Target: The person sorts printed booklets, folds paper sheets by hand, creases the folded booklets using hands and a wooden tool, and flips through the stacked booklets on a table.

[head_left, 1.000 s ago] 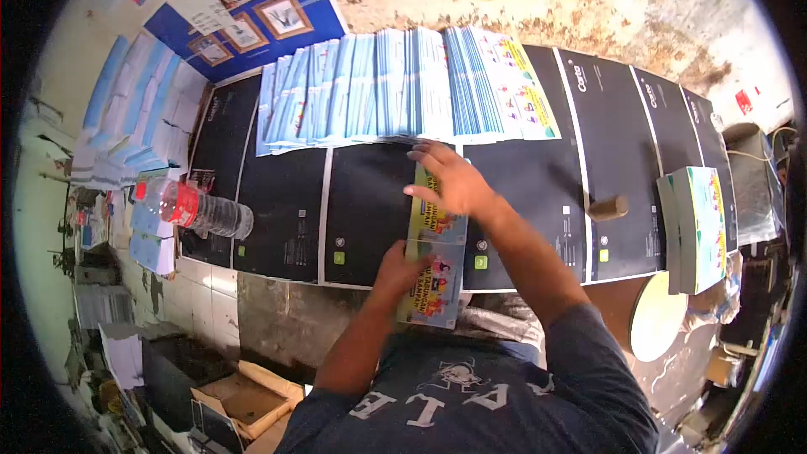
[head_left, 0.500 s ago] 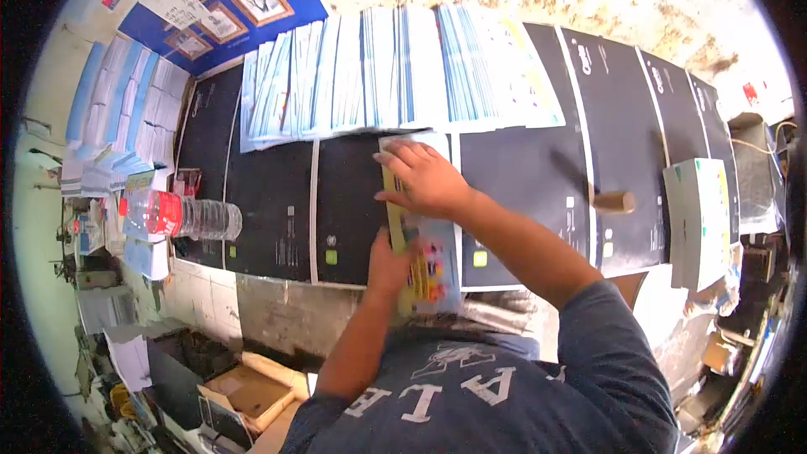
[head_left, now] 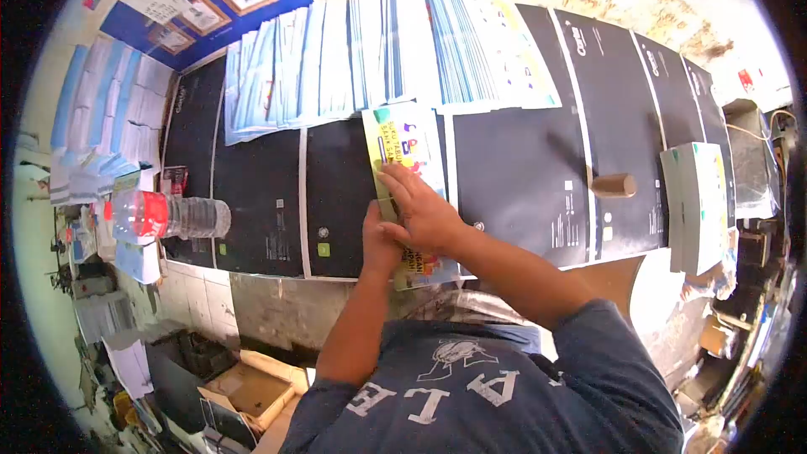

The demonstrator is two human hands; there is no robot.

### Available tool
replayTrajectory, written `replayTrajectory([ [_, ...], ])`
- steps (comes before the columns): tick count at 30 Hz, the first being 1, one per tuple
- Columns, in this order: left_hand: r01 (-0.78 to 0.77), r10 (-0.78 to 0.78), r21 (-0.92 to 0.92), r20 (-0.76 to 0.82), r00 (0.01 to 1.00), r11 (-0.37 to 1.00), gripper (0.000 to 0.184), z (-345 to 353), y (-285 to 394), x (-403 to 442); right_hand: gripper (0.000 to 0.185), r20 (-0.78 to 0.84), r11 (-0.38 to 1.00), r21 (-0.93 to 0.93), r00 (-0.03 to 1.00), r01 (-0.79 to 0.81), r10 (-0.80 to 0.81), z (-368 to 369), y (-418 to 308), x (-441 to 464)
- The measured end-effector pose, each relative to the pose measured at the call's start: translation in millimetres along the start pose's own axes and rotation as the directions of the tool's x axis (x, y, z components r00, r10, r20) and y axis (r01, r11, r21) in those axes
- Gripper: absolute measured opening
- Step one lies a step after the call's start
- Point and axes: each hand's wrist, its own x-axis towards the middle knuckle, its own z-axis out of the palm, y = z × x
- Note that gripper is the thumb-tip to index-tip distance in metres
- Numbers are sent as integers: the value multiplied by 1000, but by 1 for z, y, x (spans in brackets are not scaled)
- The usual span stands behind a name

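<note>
A printed booklet [head_left: 412, 139] with a yellow strip along its left side and colourful cover pictures lies on the black table covering, below a long row of booklets. My right hand [head_left: 420, 212] rests flat on its cover, fingers stretched out toward the yellow strip. My left hand [head_left: 382, 240] touches the booklet's left edge, its fingers extended and close to the right fingertips. Part of the booklet's lower half is hidden under both hands. The upper end of the booklet meets the row of booklets [head_left: 336, 59].
A water bottle with a red label [head_left: 181, 216] lies on its side at the left. Tall paper stacks [head_left: 105, 109] stand behind it. On the right are a wooden cylinder [head_left: 614, 186] and a thick booklet stack [head_left: 693, 206]. An open cardboard box [head_left: 252, 387] sits below left.
My right hand has slid down from the booklet's top to its middle, uncovering the upper cover. The hands are now close together. The whole view has shifted slightly.
</note>
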Motion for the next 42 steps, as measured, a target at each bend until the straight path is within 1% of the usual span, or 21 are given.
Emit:
replayTrajectory([
  [1,21,-21,3,12,1000,1000,37,0,-7,0,71,8,998,37,999,43,-43,0,11,-6],
  [3,159,-198,-639,11,980,752,33,7,-7,1,72,33,994,74,996,83,-86,-1,23,-10],
  [5,278,-280,-723,122,952,632,27,9,26,-6,73,48,985,-5,984,170,-169,-2,18,-12],
  [6,227,-229,-306,30,973,925,25,6,28,-7,73,70,983,-59,983,171,-167,0,16,-16],
  [9,-32,27,-190,-26,999,981,22,-8,-41,12,77,-72,999,-3,996,-45,45,17,-16,-55],
  [11,216,-223,-216,-11,975,952,24,2,17,1,81,-82,1000,-20,997,12,-14,15,-17,-71],
  [19,115,-118,-115,-18,993,987,22,-1,23,2,87,-160,986,-104,977,128,-144,14,-18,-78],
  [22,103,-103,7,-38,994,995,31,0,5,-15,87,-534,962,199,803,-186,265,23,-10,-86],
  [23,90,-89,12,-40,995,996,31,0,9,-30,83,-360,892,258,820,-371,445,-7,-27,-90],
  [25,-17,27,-249,36,999,968,48,8,25,-63,81,261,290,840,811,-458,523,-33,-32,-97],
  [26,-31,39,-234,32,999,972,57,11,23,-70,81,259,286,845,812,-453,523,-45,-34,-102],
  [28,-129,130,-232,-14,991,964,63,11,37,-71,64,132,657,637,897,-404,423,-73,-45,-109],
  [29,-231,220,-240,-74,973,943,71,15,50,-70,64,133,657,637,897,-404,422,-98,-52,-108],
  [30,-352,329,-90,-198,923,932,79,9,73,-69,54,115,906,184,924,-381,366,-126,-62,-106],
  [31,-442,439,45,-238,866,896,84,4,99,-68,45,125,914,-314,943,-257,309,-151,-74,-105],
  [33,-564,631,294,-249,734,772,92,2,148,-66,37,114,900,-360,946,-246,305,-164,-77,-101],
  [34,-625,684,438,32,729,646,93,11,167,-62,38,169,875,-452,947,-173,274,-153,-56,-99],
  [35,-603,549,729,374,747,324,96,26,189,-59,39,232,841,-534,940,-91,249,-146,-45,-98],
  [37,-748,371,647,665,648,146,96,61,158,-44,39,328,822,-563,890,-84,315,-146,-48,-96],
  [40,-761,175,629,741,649,157,80,63,131,-22,39,256,838,-546,953,2,164,-146,-20,-114],
  [42,-765,128,633,754,644,122,62,65,126,-16,39,295,831,-550,912,-81,285,-180,-1,-144],
])
